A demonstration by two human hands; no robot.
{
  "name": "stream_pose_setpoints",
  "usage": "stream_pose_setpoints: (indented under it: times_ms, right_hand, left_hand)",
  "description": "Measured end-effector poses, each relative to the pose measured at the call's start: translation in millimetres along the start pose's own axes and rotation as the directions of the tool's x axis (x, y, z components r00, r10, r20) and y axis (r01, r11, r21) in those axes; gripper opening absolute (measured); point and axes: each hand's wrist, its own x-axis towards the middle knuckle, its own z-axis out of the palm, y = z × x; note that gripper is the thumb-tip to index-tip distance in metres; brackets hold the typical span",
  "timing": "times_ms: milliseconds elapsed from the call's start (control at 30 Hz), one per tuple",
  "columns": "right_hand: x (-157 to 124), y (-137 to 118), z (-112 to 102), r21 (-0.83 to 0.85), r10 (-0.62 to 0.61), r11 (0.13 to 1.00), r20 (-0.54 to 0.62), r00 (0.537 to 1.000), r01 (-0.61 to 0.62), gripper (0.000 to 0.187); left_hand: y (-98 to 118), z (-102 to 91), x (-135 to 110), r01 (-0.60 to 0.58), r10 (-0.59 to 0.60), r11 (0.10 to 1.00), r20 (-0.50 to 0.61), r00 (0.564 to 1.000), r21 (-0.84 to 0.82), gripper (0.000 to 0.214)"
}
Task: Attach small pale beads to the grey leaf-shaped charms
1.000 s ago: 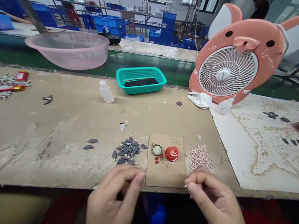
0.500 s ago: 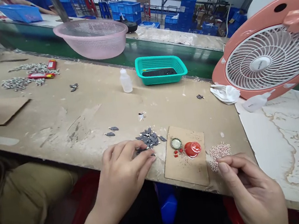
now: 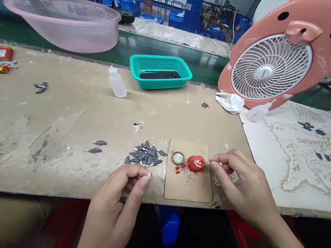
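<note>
inside the green basket (image 3: 163, 84) lies a phone (image 3: 157, 75); left hand (image 3: 113, 214) pinches a pale bit (image 3: 149, 175), right hand (image 3: 247, 180) narrowed.

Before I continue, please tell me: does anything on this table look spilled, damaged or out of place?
Yes, slightly. Red bits lie loose on the cardboard beside the glossy red object, like stray crumbs. A translucent bottle lies on its side by the fan, while another bottle stands upright. The tabletop is scuffed and stained at left.

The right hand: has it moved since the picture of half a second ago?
Yes. Judged against the cardboard, the right hand has moved left and forward, away from the person; its fingertips are now by the cardboard's right edge.
</note>
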Motion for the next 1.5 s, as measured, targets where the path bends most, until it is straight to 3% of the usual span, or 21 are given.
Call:
stream_pose_setpoints:
  times_ms: [167, 267, 400, 700, 900, 1300, 1500]
  right_hand:
    - [3.9, 1.7, 2.5, -0.017, -0.005, 1.000, 0.037, 0.999, 0.006, 0.009]
    - [4.8, 2.4, 3.3, -0.020, 0.000, 1.000, 0.051, 0.999, 0.001, 0.010]
    - [5.4, 2.1, 3.0, -0.038, 0.003, 0.999, 0.079, 0.997, 0.000, 0.011]
    - [7.0, -1.1, 0.8, -0.098, -0.040, 0.994, 0.098, 0.994, 0.049, 0.012]
    - [8.0, -2.4, 0.0, -0.109, -0.053, 0.992, 0.114, 0.992, 0.066, 0.012]
    - [9.1, -2.6, 0.7, -0.138, -0.081, 0.986, 0.128, 0.988, 0.098, 0.013]
    - [4.9, -5.3, -5.0, -0.013, -0.014, 1.000, 0.037, 0.999, 0.014, 0.009]
  left_hand:
    - [0.6, 4.3, -12.0, 0.205, -0.199, 0.953, 0.047, 0.979, -0.225, 0.019]
    - [-0.4, 4.0, -13.7, 0.249, -0.214, 0.910, 0.140, 0.967, -0.331, 0.018]
    - [2.4, 5.1, -11.8, 0.325, -0.225, 0.786, 0.246, 0.943, -0.526, 0.011]
    - [-1.0, 11.2, -11.0, 0.450, -0.342, 0.613, 0.295, 0.892, -0.649, 0.006]
    - [0.8, 12.1, -10.3, 0.456, -0.360, 0.574, 0.291, 0.886, -0.680, 0.003]
    - [0.1, 13.1, -10.7, 0.442, -0.375, 0.600, 0.253, 0.892, -0.667, 0.004]
    - [4.9, 14.2, -13.4, 0.391, -0.378, 0.577, 0.191, 0.906, -0.717, 0.009]
